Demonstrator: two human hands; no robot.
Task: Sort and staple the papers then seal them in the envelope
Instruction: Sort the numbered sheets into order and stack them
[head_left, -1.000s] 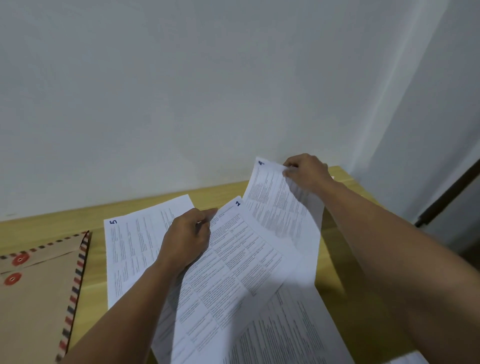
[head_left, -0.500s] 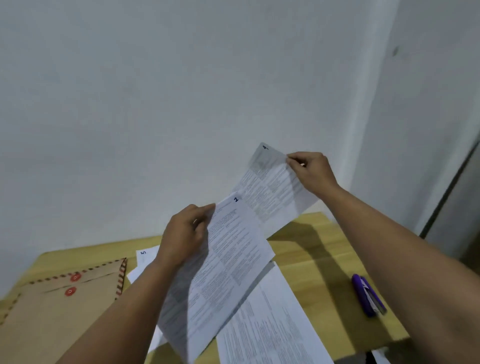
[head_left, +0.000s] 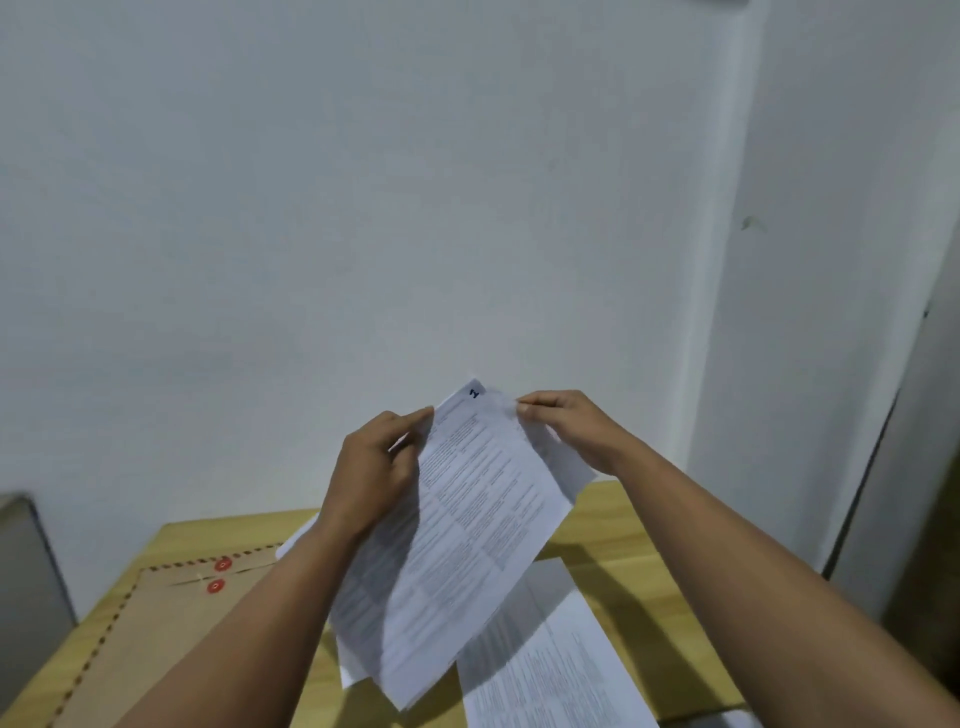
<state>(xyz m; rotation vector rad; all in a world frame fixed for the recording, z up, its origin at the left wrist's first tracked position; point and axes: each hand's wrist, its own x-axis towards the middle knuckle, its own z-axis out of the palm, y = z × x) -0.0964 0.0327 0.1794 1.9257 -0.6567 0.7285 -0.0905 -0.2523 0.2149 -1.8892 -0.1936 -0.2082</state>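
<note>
Both my hands hold printed sheets (head_left: 467, 525) up above the wooden table (head_left: 613, 525). My left hand (head_left: 376, 470) grips their left top edge. My right hand (head_left: 566, 428) pinches the right top corner, where a second sheet lies tucked behind the front one. The front sheet carries a handwritten number at its top corner. Another printed sheet (head_left: 550, 660) lies flat on the table below them, and a corner of one more sheet (head_left: 298, 538) shows behind my left wrist. The brown envelope (head_left: 156, 618), with red string buttons and a striped border, lies at the table's left.
A white wall rises straight behind the table. A grey object (head_left: 26, 561) stands at the far left edge. A dark door frame (head_left: 872, 467) runs down the right side. The stapler is out of sight.
My right hand has brought its sheet leftward behind the sheet in my left hand, so the two now overlap. Both hands are higher, and the camera has tilted up.
</note>
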